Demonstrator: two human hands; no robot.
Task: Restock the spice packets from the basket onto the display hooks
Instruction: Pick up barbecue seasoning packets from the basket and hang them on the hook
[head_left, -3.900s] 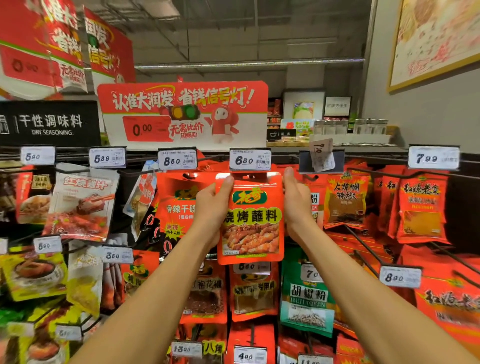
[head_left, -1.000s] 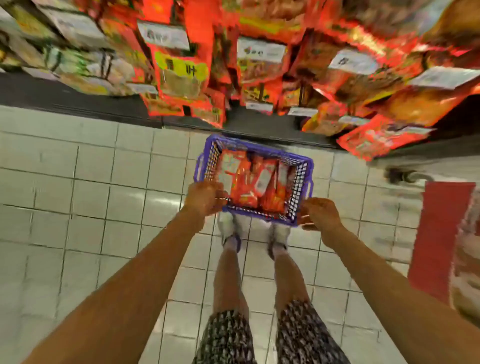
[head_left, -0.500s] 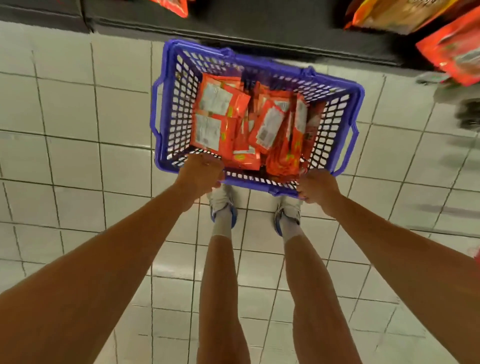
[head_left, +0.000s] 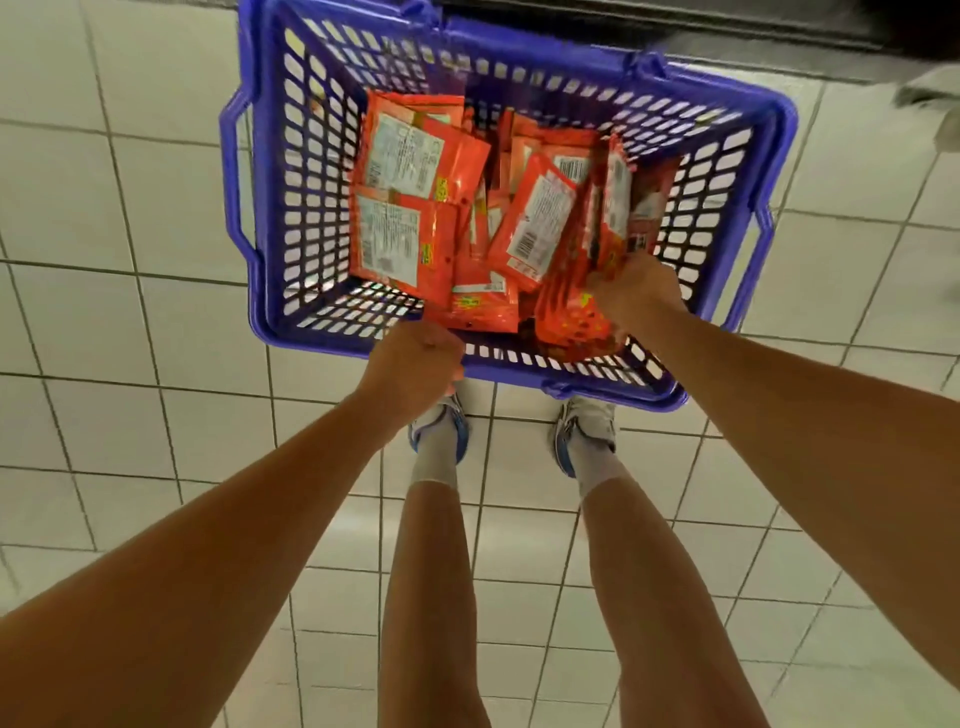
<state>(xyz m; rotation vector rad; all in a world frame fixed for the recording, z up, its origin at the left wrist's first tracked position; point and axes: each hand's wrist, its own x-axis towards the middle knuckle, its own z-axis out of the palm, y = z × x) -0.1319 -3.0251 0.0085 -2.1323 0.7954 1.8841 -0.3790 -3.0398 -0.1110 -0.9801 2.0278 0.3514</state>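
A blue plastic basket (head_left: 291, 322) stands on the white tiled floor in front of my feet. It holds several orange-red spice packets (head_left: 410, 208), most lying back side up with white label panels showing. My left hand (head_left: 415, 364) rests closed at the basket's near rim, and whether it grips the rim is not clear. My right hand (head_left: 631, 296) is inside the basket at the near right, closed on a bunch of upright packets (head_left: 571, 317). The display hooks are out of view.
The dark base of the shelf unit (head_left: 675, 31) runs along the top edge behind the basket. My legs and white shoes (head_left: 439, 426) stand just behind the basket. Tiled floor (head_left: 104, 208) spreads to the left and right.
My view dropped from the hooks to the floor basket and came closer. My right hand moved from the basket's near rim into the basket and closed on packets.
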